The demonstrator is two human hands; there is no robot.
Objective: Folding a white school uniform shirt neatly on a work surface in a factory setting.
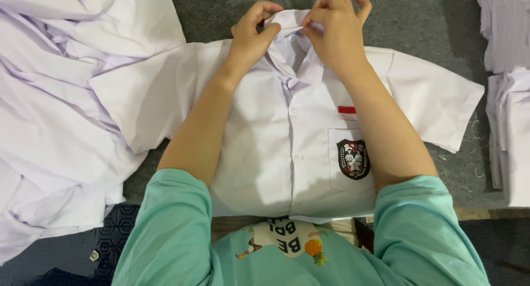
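A white short-sleeved shirt [276, 153] lies face up and buttoned on a grey surface [419, 21], collar away from me. Its chest pocket carries a dark shield-shaped badge [353, 159] with a small red and white strip [346, 110] above it. My left hand [251, 35] pinches the left side of the collar [284, 21]. My right hand [334, 29] grips the collar's right side near the top button. Both hands meet at the neck opening. My forearms rest over the shirt front, in teal sleeves.
A heap of crumpled white shirts [55, 98] fills the left side. Folded white garments [510, 109] are stacked along the right edge. Loose threads lie on the grey surface. A dark patterned floor [110, 236] shows at lower left.
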